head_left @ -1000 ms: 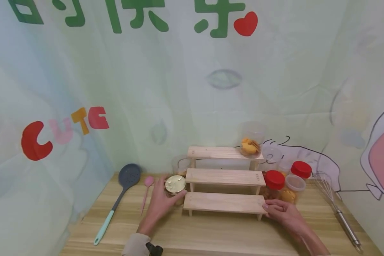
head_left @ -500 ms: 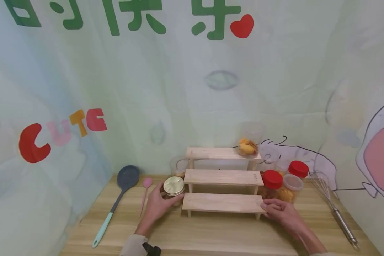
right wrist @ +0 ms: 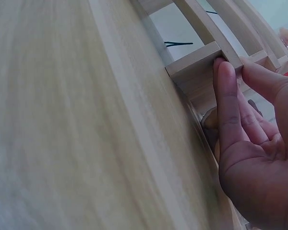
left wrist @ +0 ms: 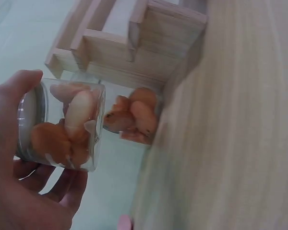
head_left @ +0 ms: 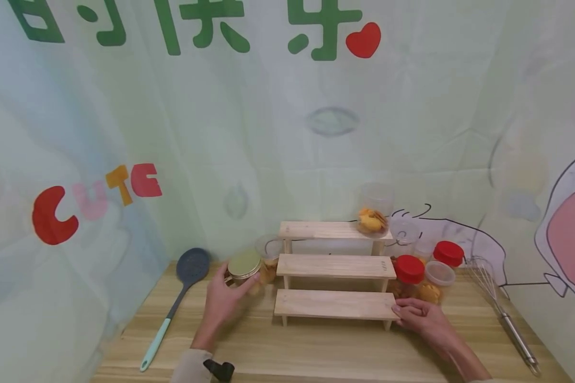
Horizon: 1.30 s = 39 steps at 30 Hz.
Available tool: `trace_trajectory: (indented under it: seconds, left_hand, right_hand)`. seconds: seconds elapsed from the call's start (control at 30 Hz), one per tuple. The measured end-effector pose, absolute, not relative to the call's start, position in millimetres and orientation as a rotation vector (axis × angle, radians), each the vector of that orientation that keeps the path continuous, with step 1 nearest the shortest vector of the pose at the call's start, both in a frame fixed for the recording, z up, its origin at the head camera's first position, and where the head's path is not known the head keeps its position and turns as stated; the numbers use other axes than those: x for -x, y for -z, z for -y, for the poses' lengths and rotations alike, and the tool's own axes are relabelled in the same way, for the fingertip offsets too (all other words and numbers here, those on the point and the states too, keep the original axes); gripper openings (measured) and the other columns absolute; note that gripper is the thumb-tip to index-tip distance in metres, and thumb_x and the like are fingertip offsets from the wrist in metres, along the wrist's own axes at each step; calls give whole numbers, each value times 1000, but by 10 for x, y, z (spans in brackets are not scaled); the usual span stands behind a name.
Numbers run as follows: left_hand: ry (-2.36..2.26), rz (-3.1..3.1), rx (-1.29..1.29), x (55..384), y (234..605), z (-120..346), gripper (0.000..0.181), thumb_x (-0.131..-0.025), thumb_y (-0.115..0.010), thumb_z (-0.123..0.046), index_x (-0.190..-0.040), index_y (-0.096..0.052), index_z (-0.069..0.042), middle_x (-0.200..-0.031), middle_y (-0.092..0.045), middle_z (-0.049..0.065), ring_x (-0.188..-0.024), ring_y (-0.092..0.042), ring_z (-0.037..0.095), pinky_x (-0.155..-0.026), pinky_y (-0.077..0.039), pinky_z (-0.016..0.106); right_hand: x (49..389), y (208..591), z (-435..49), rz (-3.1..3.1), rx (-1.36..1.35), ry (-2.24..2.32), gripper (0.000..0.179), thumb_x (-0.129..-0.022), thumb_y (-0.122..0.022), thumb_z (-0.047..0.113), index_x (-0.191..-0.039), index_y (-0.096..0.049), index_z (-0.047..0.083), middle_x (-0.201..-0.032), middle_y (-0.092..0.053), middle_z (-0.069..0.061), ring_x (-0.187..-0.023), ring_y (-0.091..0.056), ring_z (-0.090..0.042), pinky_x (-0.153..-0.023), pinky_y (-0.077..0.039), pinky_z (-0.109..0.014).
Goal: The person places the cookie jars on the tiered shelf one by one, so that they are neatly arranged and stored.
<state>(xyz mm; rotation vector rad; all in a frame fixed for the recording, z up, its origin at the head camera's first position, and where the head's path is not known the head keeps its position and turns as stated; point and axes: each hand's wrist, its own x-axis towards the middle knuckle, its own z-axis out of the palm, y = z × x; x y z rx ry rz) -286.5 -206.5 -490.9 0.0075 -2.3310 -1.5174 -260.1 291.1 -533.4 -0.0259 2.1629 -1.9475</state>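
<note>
My left hand (head_left: 225,298) grips a clear jar (left wrist: 62,127) with a gold lid (head_left: 244,264). Brownish-orange pieces of food fill part of it, and in the left wrist view it hangs above the table. Behind it, at the left end of the three-step wooden rack (head_left: 335,304), stands another clear jar (head_left: 270,250) with similar pieces low inside. The thumb and fingers of my right hand (head_left: 424,319) pinch the right end of the rack's lowest step. In the right wrist view the fingertips (right wrist: 226,69) lie under that board's corner.
A clear jar of yellow pieces (head_left: 372,219) stands on the top step's right end. Several jars, some with red lids (head_left: 409,268), crowd the rack's right side. A whisk (head_left: 505,314) lies far right, a slotted turner (head_left: 177,303) far left. A patterned cloth (head_left: 268,133) hangs behind.
My left hand has lifted the gold-lidded jar and carried it left and slightly back, away from the rack. It now covers the pink spoon in the head view. My right hand keeps its hold.
</note>
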Motion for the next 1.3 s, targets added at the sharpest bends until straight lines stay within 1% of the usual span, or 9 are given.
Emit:
trace_trajectory:
  seconds: [0.2,0.33,0.43,0.6,0.7,0.83,1.0,1.17,1.3]
  left_hand:
    - [1466,2212,44,2881,4713,2052,77,-88,-92,-36,-151,-57,-11,-145,-64,14,-131,-60,30,-110,-51,56]
    - [1491,2114,127,2910,4590,1911,73,-87,-93,-30,-150,-60,-13,-142,-66,8,-126,-59,19,-105,-54,44]
    - [1499,2090,179,2942,4506,1778,72,-86,-94,-32,-149,-61,-17,-139,-68,5,-125,-60,17,-104,-53,38]
    - [1542,2071,270,2999,4387,1554,73,-86,-94,-32,-150,-60,-18,-143,-65,5,-131,-59,21,-108,-49,47]
    - [1545,2052,302,3030,4333,1442,73,-87,-92,-29,-150,-59,-13,-143,-65,8,-131,-60,22,-106,-50,48]
    - [1510,2085,307,3096,4245,1288,75,-89,-90,-35,-152,-57,-10,-144,-65,10,-134,-60,27,-107,-51,51]
    - [1496,2115,329,3215,4115,1084,78,-91,-88,-41,-154,-54,-10,-147,-63,9,-137,-59,28,-110,-51,52]
    - [1500,2122,333,3308,4020,873,79,-89,-90,-41,-153,-55,-12,-146,-65,9,-133,-61,27,-110,-53,51]
    - [1485,2172,320,3410,4001,690,85,-89,-90,-47,-157,-52,-13,-150,-64,8,-134,-62,26,-112,-55,49]
  right_hand:
    - [2598,5329,-2896,-2160,23,1940,57,-106,-73,26,-144,-55,-13,-111,-82,1,-96,-73,-6,-88,-64,-24]
    - [2589,5339,-2925,-2157,23,1968,54,-106,-72,22,-143,-54,-14,-107,-82,4,-96,-73,-4,-89,-64,-24]
    - [2579,5343,-2946,-2151,37,1981,53,-106,-72,20,-143,-53,-15,-107,-82,5,-97,-73,-4,-90,-64,-24]
    - [2576,5329,-2957,-2148,38,1980,54,-106,-72,21,-143,-54,-14,-109,-82,4,-97,-74,-5,-90,-64,-24]
    - [2580,5319,-2941,-2146,40,1974,54,-106,-72,22,-143,-55,-14,-109,-82,4,-97,-74,-5,-90,-64,-24]
    - [2584,5318,-2935,-2145,42,1974,53,-106,-72,21,-142,-55,-13,-108,-82,5,-96,-74,-4,-90,-64,-24]
    - [2589,5320,-2945,-2150,44,1970,53,-107,-72,21,-143,-55,-14,-108,-82,5,-96,-74,-4,-90,-64,-24]
    - [2593,5322,-2933,-2156,59,1953,55,-106,-72,23,-144,-54,-13,-109,-81,4,-97,-73,-5,-90,-64,-24]
    - [2591,5330,-2926,-2140,64,1970,53,-107,-72,21,-143,-54,-13,-108,-81,6,-97,-73,-4,-90,-64,-24]
